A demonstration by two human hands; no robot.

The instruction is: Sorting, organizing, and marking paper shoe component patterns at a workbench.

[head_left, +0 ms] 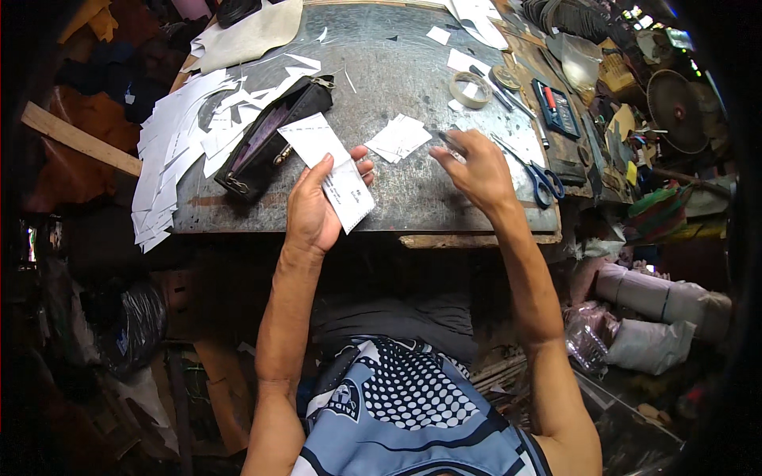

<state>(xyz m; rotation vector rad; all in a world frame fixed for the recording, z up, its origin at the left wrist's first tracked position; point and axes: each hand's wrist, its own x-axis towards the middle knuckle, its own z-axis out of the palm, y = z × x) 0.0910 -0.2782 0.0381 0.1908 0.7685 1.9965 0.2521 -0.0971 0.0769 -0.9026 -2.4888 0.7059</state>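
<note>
At the fingers: the left hand [311,208] pinched a white paper pattern piece [329,168] between thumb and curled fingers, holding it tilted just above the worktable's near edge.
Right hand [476,168]: fingers closed lightly round a small dark object, too small to identify, raised over the metal-topped worktable [397,71].
Risk, slipping: the pattern piece was gripped near one end only, so it could probably slide or bend free.
Risk, snagging: blue-handled scissors [545,181] lay just beside the right wrist; a sideways sweep might knock them off.
Risk, scattering: the small white card stack [398,137] between the hands could be brushed apart.
Counts: one black purse [270,139], one tape roll [471,89], one pair of scissors, two hands; the paper cut-outs [171,151] at left were too many to count.
</note>
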